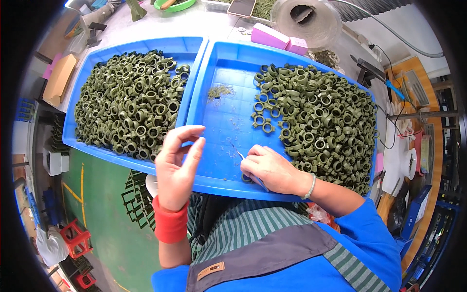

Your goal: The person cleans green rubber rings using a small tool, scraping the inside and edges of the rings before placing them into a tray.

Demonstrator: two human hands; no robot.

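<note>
My left hand, with a red wristband, is raised over the near edge where two blue trays meet. Its thumb and forefinger are apart with nothing visible between them. Closed around a slim blue-handled tool with a thin pointed metal tip is my right hand, low over the near part of the right blue tray. Part of an olive-green plastic ring shows beneath that hand. Many similar ring parts are heaped along the tray's right side. The left blue tray holds another big heap of rings.
Green trimmings and small scraps lie on the right tray's floor. Behind the trays are a pink box, a clear round container and a phone. A red stool stands on the green floor at left.
</note>
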